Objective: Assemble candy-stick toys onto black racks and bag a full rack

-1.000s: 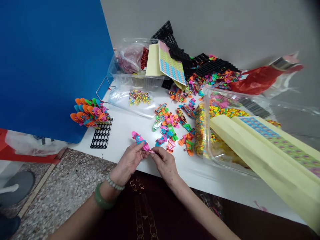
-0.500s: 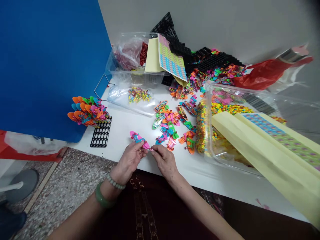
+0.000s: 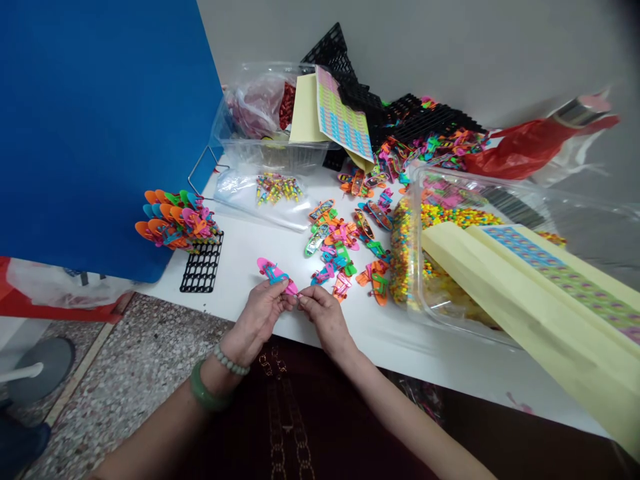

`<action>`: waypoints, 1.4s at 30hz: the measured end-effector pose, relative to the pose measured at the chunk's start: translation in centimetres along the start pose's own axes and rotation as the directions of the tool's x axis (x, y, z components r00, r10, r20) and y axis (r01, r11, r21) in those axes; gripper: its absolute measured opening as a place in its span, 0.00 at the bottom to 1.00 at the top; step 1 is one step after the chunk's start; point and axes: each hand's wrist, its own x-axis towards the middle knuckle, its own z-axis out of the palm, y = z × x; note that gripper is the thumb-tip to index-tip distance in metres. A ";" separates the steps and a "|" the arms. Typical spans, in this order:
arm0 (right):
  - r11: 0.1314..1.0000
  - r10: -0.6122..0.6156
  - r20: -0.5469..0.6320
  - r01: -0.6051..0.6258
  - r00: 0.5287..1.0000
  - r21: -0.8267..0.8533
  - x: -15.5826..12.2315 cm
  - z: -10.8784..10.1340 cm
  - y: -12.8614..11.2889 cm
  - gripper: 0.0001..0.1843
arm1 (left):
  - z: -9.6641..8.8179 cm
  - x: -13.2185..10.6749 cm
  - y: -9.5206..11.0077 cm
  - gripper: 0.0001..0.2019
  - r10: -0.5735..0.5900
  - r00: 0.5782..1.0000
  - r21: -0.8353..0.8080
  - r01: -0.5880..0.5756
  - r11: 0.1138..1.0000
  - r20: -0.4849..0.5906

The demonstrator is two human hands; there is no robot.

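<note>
Between the thumb and fingers of my left hand (image 3: 263,310) is a small pink toy skateboard (image 3: 266,268) with a blue piece on it. My right hand (image 3: 323,313) pinches at the near end of this skateboard; whatever its fingertips hold is too small to make out. Just beyond my hands lies a loose pile of toy skateboards (image 3: 343,257) in pink, green, orange and blue. To the left, a black grid rack (image 3: 200,272) carries several upright skateboards (image 3: 175,220) in rows.
Small yellow striped pieces (image 3: 279,189) lie on a clear plastic sheet. A clear tub (image 3: 423,253) of colourful bits stands at right, with yellow sticker sheets (image 3: 505,293) across it. Behind are another clear box (image 3: 270,157) and black grids (image 3: 430,123). A blue panel (image 3: 100,133) borders the left.
Both hands keep hold at the pink skateboard, and my right fingertips have shifted slightly left, closer to my left hand. The rest of the table looks the same.
</note>
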 end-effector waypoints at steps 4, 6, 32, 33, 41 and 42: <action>0.981 -0.146 -0.058 0.137 0.988 -0.140 -0.5 -0.1 0.1 0.10 | -0.1 -0.2 0.1 0.10 -0.032 0.999 0.013 0.033 0.999 -0.012; 1.000 -0.002 0.002 0.002 1.000 0.017 -0.4 0.0 0.2 0.10 | -0.2 -0.2 0.1 0.09 -0.060 0.998 0.013 0.060 0.998 -0.025; 0.614 -0.252 0.314 0.402 0.915 -0.680 2.0 2.8 -1.7 0.10 | -3.5 -1.3 3.5 0.20 0.073 0.992 0.041 -0.069 0.997 -0.102; 0.633 -0.236 0.322 0.397 0.917 -0.665 2.2 3.1 -1.8 0.10 | -4.0 -1.4 3.7 0.22 0.077 0.993 0.029 -0.074 0.997 -0.085; 0.651 -0.259 0.367 0.443 0.893 -0.617 3.0 4.7 -1.3 0.12 | -6.5 -2.0 3.9 0.23 0.101 0.993 0.010 -0.101 0.995 -0.060; 0.673 -0.253 0.367 0.435 0.895 -0.598 3.2 4.8 -1.2 0.11 | -7.1 -1.9 4.0 0.23 0.114 0.990 0.035 -0.112 0.993 -0.078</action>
